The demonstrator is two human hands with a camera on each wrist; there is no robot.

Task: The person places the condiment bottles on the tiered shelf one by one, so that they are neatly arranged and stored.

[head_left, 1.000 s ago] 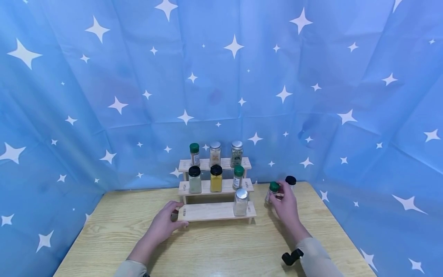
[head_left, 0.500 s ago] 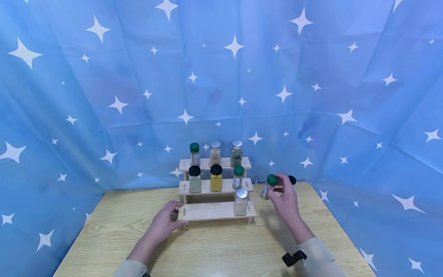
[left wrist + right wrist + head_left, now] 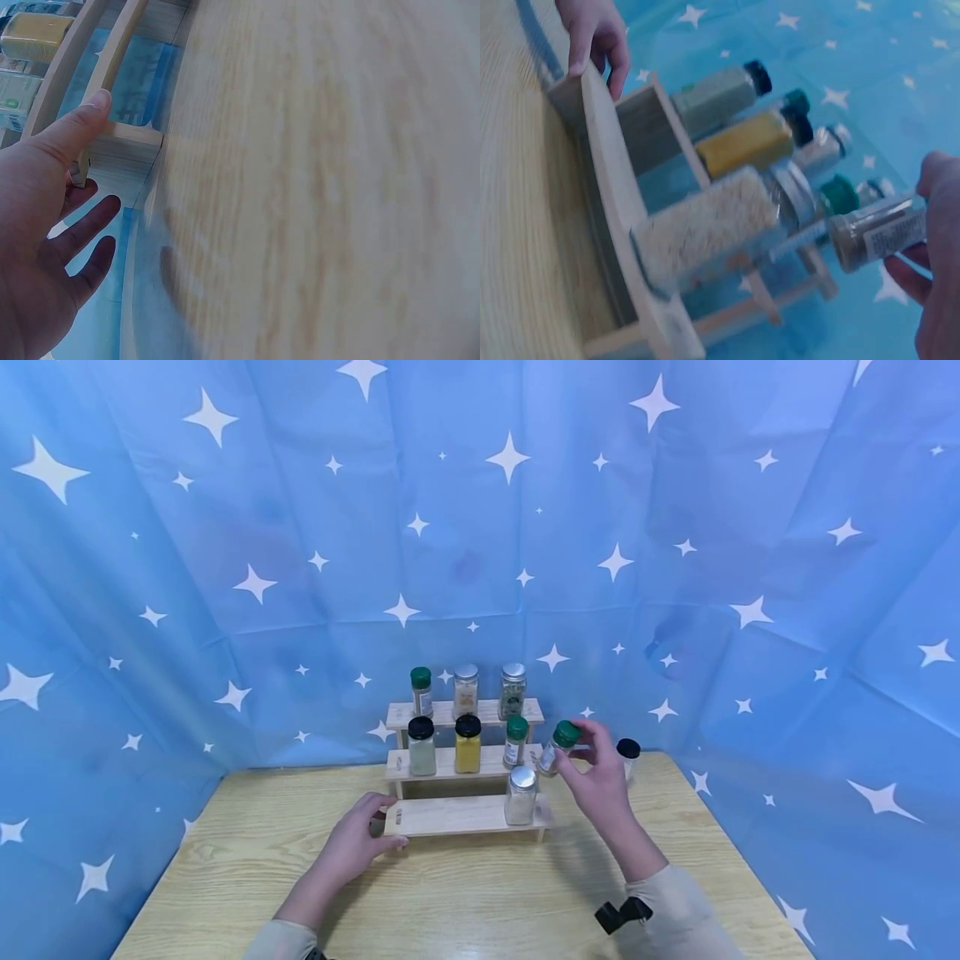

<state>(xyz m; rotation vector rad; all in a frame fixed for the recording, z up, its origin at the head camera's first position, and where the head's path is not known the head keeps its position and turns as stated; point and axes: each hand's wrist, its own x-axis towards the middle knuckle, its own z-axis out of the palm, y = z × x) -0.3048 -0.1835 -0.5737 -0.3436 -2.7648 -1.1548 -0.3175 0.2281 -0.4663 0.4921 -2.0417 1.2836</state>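
A three-step wooden spice rack stands on the table. At its lowest shelf's left end, my left hand grips the board, thumb on the front edge and the other fingers spread beyond it. My right hand pinches a green-capped spice jar off the table, tilted, by the rack's right side. Close to this jar are a silver-capped jar on the bottom shelf and another green-capped jar on the middle one. In the right wrist view the held jar shows a white label.
The middle shelf also bears a yellow-filled jar and a pale green jar, both black-capped. Several jars, including a silver-capped one, line the top shelf. A black-capped jar stands at the table's back right, before a starry blue curtain.
My right hand has lifted the green-capped jar from the back right of the table and carried it left to the rack's side. The left hand has stayed on the rack.
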